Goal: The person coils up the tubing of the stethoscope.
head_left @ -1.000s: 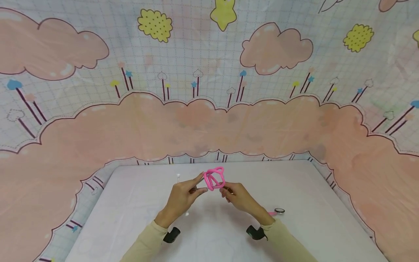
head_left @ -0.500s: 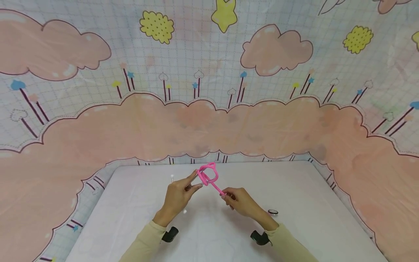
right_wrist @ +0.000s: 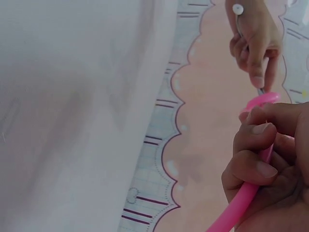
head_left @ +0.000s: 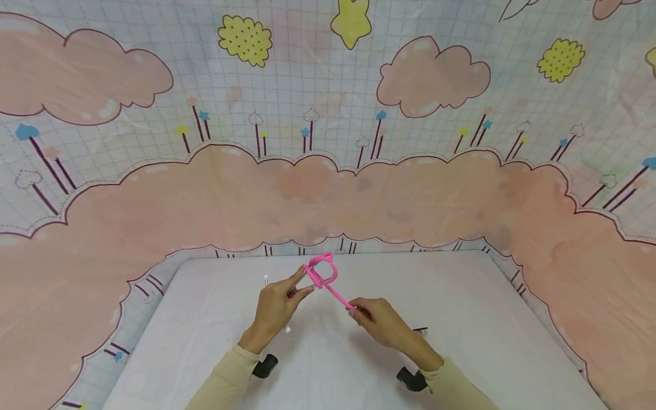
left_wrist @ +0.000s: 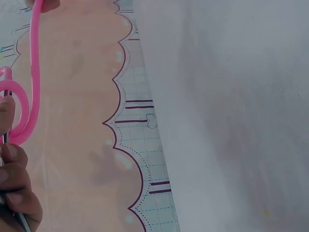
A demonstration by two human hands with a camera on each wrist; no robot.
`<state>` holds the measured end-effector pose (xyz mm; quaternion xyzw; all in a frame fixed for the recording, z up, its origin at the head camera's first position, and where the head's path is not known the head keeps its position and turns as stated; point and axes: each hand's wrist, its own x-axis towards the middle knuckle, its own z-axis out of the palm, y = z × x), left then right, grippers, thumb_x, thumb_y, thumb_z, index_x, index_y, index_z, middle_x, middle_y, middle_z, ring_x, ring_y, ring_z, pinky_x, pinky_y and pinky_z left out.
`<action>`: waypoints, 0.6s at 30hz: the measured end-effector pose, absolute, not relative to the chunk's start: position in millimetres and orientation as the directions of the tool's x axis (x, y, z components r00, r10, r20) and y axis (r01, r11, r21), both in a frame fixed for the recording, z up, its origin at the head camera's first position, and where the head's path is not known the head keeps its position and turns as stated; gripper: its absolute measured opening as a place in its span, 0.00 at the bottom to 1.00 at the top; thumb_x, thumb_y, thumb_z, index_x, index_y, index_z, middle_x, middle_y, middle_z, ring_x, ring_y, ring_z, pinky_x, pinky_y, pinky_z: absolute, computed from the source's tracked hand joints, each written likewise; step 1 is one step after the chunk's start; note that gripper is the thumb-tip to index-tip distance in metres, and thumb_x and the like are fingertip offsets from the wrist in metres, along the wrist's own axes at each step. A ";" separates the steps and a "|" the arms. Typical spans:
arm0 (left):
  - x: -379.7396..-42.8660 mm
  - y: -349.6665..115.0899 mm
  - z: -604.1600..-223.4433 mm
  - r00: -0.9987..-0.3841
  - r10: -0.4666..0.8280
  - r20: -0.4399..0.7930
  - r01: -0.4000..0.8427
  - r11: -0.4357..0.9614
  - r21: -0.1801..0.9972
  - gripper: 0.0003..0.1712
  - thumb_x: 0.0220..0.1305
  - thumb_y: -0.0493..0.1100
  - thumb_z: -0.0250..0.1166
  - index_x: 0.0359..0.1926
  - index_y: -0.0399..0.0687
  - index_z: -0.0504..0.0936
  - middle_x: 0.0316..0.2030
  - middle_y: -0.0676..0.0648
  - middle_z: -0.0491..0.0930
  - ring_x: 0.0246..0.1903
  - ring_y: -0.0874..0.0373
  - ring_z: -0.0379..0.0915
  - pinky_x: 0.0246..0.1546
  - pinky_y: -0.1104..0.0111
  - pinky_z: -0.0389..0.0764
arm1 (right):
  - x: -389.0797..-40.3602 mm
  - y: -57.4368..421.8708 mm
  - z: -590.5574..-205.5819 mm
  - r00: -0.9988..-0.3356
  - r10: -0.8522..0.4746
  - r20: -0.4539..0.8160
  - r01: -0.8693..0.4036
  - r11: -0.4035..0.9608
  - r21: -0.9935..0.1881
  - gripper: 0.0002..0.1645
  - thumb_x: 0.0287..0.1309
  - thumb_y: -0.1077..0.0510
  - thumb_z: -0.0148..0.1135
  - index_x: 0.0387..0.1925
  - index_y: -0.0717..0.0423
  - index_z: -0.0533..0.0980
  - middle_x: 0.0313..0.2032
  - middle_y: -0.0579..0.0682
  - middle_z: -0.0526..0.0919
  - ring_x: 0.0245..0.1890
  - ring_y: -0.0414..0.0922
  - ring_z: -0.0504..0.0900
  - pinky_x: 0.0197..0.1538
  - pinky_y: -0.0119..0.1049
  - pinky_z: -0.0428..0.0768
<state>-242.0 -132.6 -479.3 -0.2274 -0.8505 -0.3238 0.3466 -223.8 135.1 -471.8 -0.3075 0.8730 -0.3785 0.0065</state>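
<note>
In the head view, my left hand (head_left: 273, 307) holds two thin metal knitting needles (head_left: 299, 280), their white knobs (head_left: 266, 278) showing behind the hand. Loops of thick pink cord (head_left: 334, 273) wrap around the needles' front part, ahead of my fingertips. From these loops the cord runs straight, down and right, to my right hand (head_left: 381, 326), which pinches it. The right wrist view shows the cord (right_wrist: 241, 205) passing under the right hand's curled fingers and out below the palm. The left wrist view catches only some left fingers (left_wrist: 17, 174) and part of the loops.
Both hands are above a white-covered table (head_left: 461, 296). A small dark-rimmed object (head_left: 420, 329), too small to identify, appears just past the right forearm. Black wrist devices (head_left: 411, 378) hang below the forearms. A patterned cloth (head_left: 389, 205) surrounds the table.
My right hand has moved from beside the loops down and to the right, and a length of cord now stretches between. My left hand has shifted slightly left with the needles.
</note>
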 end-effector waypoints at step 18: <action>-237.7 -131.9 -480.0 -0.685 0.182 0.705 0.575 0.730 0.369 0.32 0.50 0.46 0.77 0.58 0.43 0.81 0.12 0.59 0.71 0.15 0.74 0.53 0.17 0.79 0.58 | -211.5 134.6 -450.4 -0.768 -0.572 0.288 -0.617 0.540 -0.573 0.11 0.65 0.54 0.62 0.42 0.56 0.83 0.22 0.38 0.75 0.22 0.29 0.65 0.24 0.23 0.67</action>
